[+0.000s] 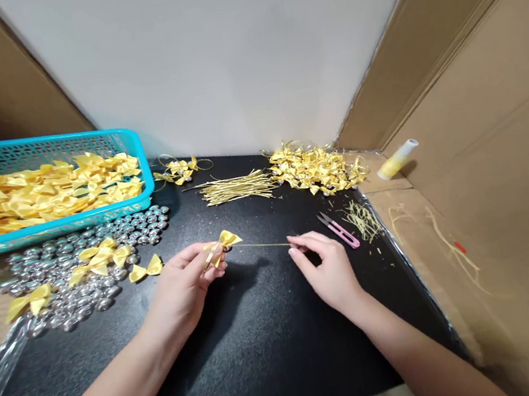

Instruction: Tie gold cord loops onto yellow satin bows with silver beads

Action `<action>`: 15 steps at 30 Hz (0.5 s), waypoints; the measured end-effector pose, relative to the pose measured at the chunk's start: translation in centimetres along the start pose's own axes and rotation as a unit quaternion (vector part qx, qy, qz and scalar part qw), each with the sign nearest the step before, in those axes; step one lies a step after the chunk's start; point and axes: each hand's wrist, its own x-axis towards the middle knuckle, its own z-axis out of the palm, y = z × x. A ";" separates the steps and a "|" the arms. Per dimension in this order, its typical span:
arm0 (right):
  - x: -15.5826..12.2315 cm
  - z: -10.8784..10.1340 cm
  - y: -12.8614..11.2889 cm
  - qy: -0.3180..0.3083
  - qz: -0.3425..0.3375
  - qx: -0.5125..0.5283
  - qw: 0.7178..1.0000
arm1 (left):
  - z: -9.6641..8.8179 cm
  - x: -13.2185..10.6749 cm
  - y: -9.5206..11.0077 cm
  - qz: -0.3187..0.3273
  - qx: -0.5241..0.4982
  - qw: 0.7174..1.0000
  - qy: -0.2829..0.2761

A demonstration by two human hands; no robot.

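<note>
Between finger and thumb, my left hand (191, 278) holds a yellow ribbon bow (228, 238) above the black table (251, 362). A thin gold cord (262, 245) stretches from that bow across to my right hand (324, 266), which pinches its far end. Partly hidden by my left fingers is a small dark, shiny piece by the bow. A loose yellow bow (147, 269) lies just left of my left hand. Right of my right hand rest pink-handled thread snips (340, 231), blades pointing away.
Silver bells or beads (83, 299) spread at left, some bows on top. Behind them stands a turquoise basket (141, 158) of yellow bows. Further back lie cut gold cords (237, 187), a pile of finished-looking bows (314, 166), cord scraps (364, 220) and a yellow-white tube (397, 159).
</note>
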 end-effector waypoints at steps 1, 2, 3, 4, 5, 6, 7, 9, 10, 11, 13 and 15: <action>0.1 0.0 0.1 0.005 0.012 0.050 0.999 | 0.0 0.0 0.0 0.001 -0.008 1.000 0.006; 0.2 -0.1 0.2 0.003 0.027 0.106 0.994 | 0.0 0.0 0.0 0.002 -0.016 1.000 0.013; 0.3 0.0 0.3 0.000 0.045 0.165 0.985 | 0.0 0.0 0.1 0.003 -0.023 1.000 0.018; 0.3 0.1 0.4 0.000 0.067 0.222 0.973 | 0.0 0.0 0.1 0.004 -0.028 0.999 0.021; 0.4 0.2 0.5 0.008 0.092 0.273 0.958 | -0.1 0.1 0.0 0.005 -0.032 0.999 0.023; 0.4 0.3 0.6 0.021 0.119 0.318 0.940 | -0.1 0.1 0.0 0.005 -0.034 0.999 0.022; 0.5 0.5 0.6 0.036 0.146 0.358 0.921 | -0.1 0.1 0.0 0.005 -0.034 0.999 0.020; 0.6 0.6 0.7 0.058 0.190 0.429 0.881 | -0.1 0.0 -0.2 -0.001 -0.030 0.999 0.012; 0.7 0.6 0.8 0.063 0.201 0.460 0.862 | 0.0 -0.1 -0.2 -0.008 -0.027 1.000 0.008; 0.9 0.5 0.9 0.066 0.206 0.487 0.846 | 0.1 -0.1 -0.3 -0.017 -0.024 1.000 0.003; 1.3 0.0 1.1 0.070 0.211 0.532 0.817 | 0.3 -0.3 -0.5 -0.039 -0.020 0.999 -0.007; 1.7 -0.8 1.2 0.073 0.223 0.559 0.795 | 0.4 -0.5 -0.6 -0.059 -0.020 0.998 -0.018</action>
